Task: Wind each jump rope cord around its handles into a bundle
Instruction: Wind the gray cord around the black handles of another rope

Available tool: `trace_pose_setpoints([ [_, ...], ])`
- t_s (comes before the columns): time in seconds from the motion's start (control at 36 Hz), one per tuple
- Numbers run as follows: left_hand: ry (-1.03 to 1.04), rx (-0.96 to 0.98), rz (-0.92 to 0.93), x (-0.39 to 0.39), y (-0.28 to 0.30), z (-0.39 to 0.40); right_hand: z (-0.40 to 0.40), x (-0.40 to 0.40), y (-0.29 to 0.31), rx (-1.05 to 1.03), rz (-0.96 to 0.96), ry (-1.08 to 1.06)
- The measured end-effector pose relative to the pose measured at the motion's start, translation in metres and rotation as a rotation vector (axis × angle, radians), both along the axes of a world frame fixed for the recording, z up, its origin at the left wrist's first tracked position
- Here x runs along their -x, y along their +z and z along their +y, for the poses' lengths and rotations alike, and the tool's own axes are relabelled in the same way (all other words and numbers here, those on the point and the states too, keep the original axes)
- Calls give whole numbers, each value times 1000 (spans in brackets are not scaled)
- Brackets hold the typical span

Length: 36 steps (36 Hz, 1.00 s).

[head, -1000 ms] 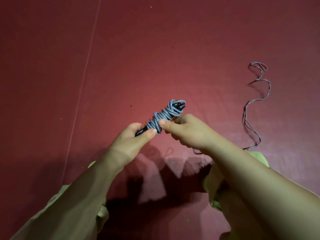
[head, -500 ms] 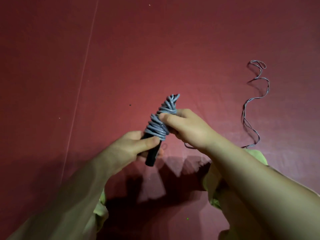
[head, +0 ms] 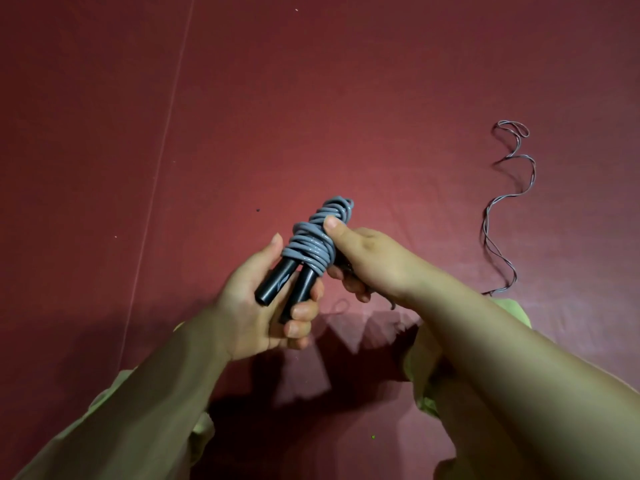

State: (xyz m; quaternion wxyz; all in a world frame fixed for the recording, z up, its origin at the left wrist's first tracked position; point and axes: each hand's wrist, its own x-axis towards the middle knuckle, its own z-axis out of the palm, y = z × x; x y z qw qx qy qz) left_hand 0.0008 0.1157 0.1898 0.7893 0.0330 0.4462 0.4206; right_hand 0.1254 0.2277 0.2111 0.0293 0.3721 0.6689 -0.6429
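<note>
The person holds a jump rope bundle [head: 313, 251] up in both hands over a dark red floor [head: 346, 98], roughly in the middle of the scene. Two black handles [head: 289, 284] lie side by side, touching, their near ends sticking out bare toward the person. The grey cord [head: 311, 249] is wound in many turns around the far part of both handles, thick at the middle and narrowing to a small knot of loops at the far tip.

The left hand [head: 256, 306] grips the bare near ends of the handles, its fingers [head: 301, 317] curled round them from below and its thumb lying straight along the left side, up against the cord. The right hand [head: 367, 261] grips the wound part from the right: the thumb presses on top of the coils, and the other fingers curl underneath, though how they lie on the far side I cannot quite tell.

Well to the right, on the floor, a thin loose cord [head: 502, 209] lies in wavy bends, running from a small loop at the far end back toward the person's right arm. Pale green sleeves [head: 512, 306] show at both arms.
</note>
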Motion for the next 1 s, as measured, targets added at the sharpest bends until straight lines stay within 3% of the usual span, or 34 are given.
trace_pose_setpoints([
  [0.17, -11, 13, 126, -1, 0, 1, -1, 3, -3, 45, -102, -19],
  [0.39, -7, -30, 567, -2, -5, -1, -3, 5, -12, -36, -167, -8],
  [0.58, -71, -66, 997, 0, -17, 0, -7, 4, -13, 13, -145, -50],
  [0.64, -96, -99, 1034, 3, -22, -2, -5, 2, -12, 46, -143, -62],
  [0.78, -104, -194, 815, 4, -13, -4, -4, 5, -9, 18, -79, -82],
  [0.86, -154, -192, 476, 4, -4, -8, -6, 6, -5, -9, 39, -61],
  [1.0, -189, -258, -206, 15, -2, -11, -6, 4, -1, 177, 213, -122],
])
